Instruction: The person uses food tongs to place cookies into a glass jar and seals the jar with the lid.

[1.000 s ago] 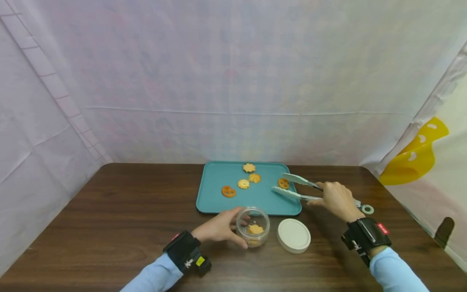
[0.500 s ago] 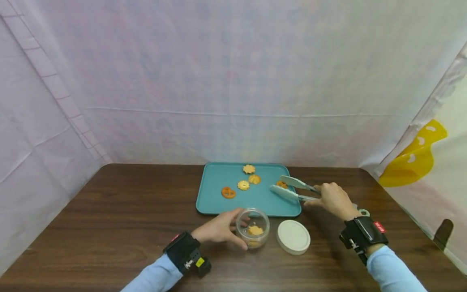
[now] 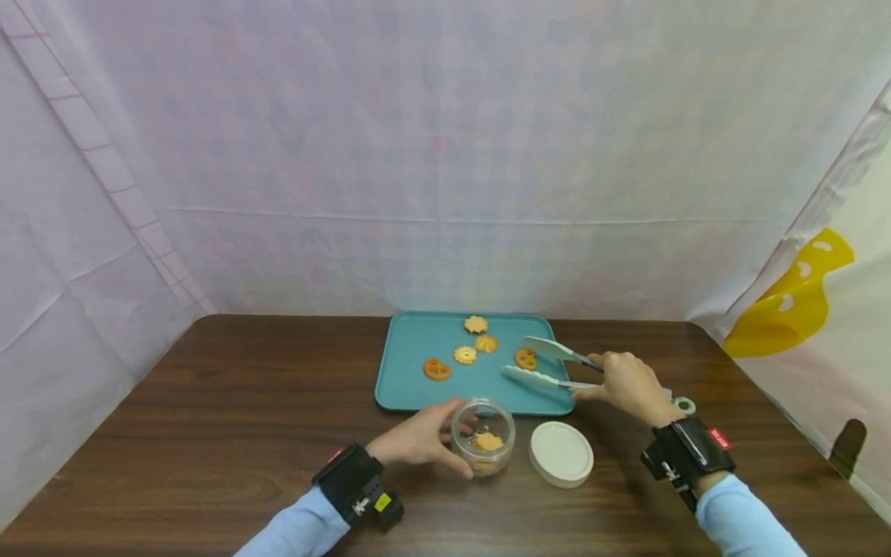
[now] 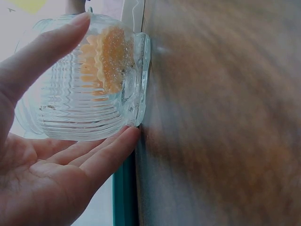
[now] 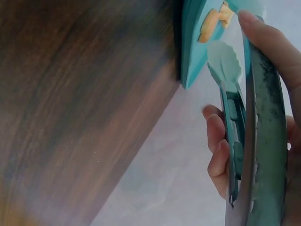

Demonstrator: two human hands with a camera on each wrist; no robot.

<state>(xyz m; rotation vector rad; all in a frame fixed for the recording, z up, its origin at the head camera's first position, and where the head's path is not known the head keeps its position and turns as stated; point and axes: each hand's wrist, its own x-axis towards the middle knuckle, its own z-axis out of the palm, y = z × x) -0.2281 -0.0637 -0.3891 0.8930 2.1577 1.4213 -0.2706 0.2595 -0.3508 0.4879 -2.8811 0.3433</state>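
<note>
My left hand [image 3: 418, 439] holds a clear ribbed jar [image 3: 506, 425] upright on the table, thumb on one side and fingers on the other. Some yellow cookies [image 4: 110, 61] lie inside near its bottom. With my right hand [image 3: 632, 388] I grip tongs [image 3: 534, 377] with pale green tips. The tongs stand spread, one tip on either side of a pretzel-shaped cracker [image 3: 526, 359] on the teal tray [image 3: 407, 333]. Another pretzel-shaped cracker [image 3: 436, 370] lies to the left. Between them are a ring-holed cookie [image 3: 465, 355], a swirled cookie [image 3: 486, 343] and a scalloped cookie [image 3: 476, 324].
A white round lid [image 3: 561, 454] lies on the brown wooden table [image 3: 264, 418], just right of the jar. Behind the table hangs a pale cloth [image 3: 438, 155]. A yellow sheet with cut-outs [image 3: 780, 317] hangs at the right side.
My right hand has moved left with the tongs, and the right pretzel-shaped cracker has shifted slightly left on the tray. The left hand and jar stay in place.
</note>
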